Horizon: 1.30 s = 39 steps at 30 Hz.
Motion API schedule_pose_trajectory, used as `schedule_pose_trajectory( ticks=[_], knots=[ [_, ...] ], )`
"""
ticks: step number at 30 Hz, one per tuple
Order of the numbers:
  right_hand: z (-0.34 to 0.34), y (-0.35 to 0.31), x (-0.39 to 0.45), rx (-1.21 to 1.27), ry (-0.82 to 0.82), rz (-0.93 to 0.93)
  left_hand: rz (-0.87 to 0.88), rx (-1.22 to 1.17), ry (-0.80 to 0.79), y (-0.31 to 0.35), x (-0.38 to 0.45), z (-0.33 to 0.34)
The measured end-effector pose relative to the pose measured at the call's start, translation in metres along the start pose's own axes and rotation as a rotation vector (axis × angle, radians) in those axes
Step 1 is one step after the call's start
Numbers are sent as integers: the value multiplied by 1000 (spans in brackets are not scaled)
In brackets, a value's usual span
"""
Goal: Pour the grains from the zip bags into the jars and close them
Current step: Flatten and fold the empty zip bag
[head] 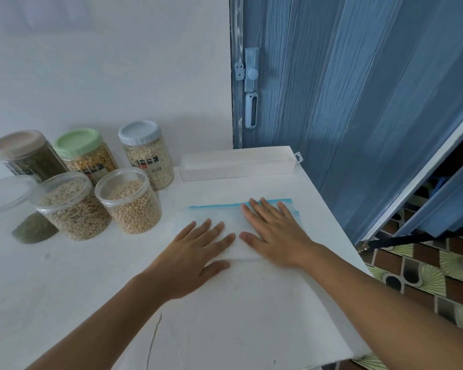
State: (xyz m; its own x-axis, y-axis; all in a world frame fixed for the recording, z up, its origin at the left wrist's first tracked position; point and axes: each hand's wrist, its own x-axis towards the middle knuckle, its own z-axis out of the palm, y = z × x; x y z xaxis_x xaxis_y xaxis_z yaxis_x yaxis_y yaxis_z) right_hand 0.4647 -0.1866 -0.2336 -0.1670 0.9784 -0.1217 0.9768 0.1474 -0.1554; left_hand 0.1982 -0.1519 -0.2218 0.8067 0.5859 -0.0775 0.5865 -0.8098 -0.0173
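Observation:
An empty clear zip bag [217,209] with a blue zip strip lies flat on the white table [225,316]. My left hand [195,252] and my right hand [275,233] press on it side by side, fingers straight. Left of the bag stand five jars of grain. Two in front, a jar of pale split grain [72,206] and a jar of round beige beans [130,200], carry no lid. Behind them are a brown-lidded jar [27,154], a green-lidded jar [86,153] and a grey-lidded jar [146,153].
A clear lid [3,194] lies at the far left, and a bag of green grain [35,231] sits in front of the jars. A long white box [238,164] lies at the table's back. A blue folding door [345,102] stands to the right.

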Motion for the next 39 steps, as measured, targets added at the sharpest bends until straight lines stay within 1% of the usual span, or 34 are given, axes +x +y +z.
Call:
schedule_pose_trajectory(
  ticks=[2,4,6,7,8,10,12,13,17,19,22,24,28,30,32,34,37,39],
  knots=[
    [-2,1,-3,62,37,-27,1,-34,-47,0,4,-4],
    [-5,1,-9,120,153,-71,-5,-79,-62,2,6,-9],
    [-10,-1,-16,111,305,-146,-46,-152,-79,5,8,-19],
    [-12,0,-19,86,348,-194,-84,-198,-105,7,10,-27],
    [-13,3,-22,50,349,-246,-129,-241,-133,10,11,-34],
    [-17,8,-24,24,233,-292,-211,-298,-191,12,15,-45],
    [-23,10,-25,93,89,-239,-241,-339,-201,8,19,-51],
    [-26,11,-23,140,48,-202,-243,-384,-199,5,20,-52],
    [-48,8,-13,324,-37,-71,-231,-556,-226,-10,21,-67],
    [-53,11,-5,349,-102,-36,-246,-545,-231,-14,25,-71],
    [-64,14,0,357,-210,-31,-259,-545,-246,-16,34,-76],
    [-76,17,-1,374,-226,-23,-264,-585,-266,-21,41,-83],
    [-97,25,2,339,-125,-10,-321,-731,-303,-36,53,-95],
    [-100,29,9,335,-172,26,-317,-768,-318,-42,60,-96],
    [-98,33,18,358,-259,94,-309,-721,-319,-47,65,-93],
    [-98,33,25,392,-308,147,-318,-668,-283,-49,69,-89],
    [-102,37,35,389,-322,185,-343,-680,-197,-48,69,-87],
    [-104,39,41,378,-345,206,-347,-623,-146,-45,68,-88]
  ],
)
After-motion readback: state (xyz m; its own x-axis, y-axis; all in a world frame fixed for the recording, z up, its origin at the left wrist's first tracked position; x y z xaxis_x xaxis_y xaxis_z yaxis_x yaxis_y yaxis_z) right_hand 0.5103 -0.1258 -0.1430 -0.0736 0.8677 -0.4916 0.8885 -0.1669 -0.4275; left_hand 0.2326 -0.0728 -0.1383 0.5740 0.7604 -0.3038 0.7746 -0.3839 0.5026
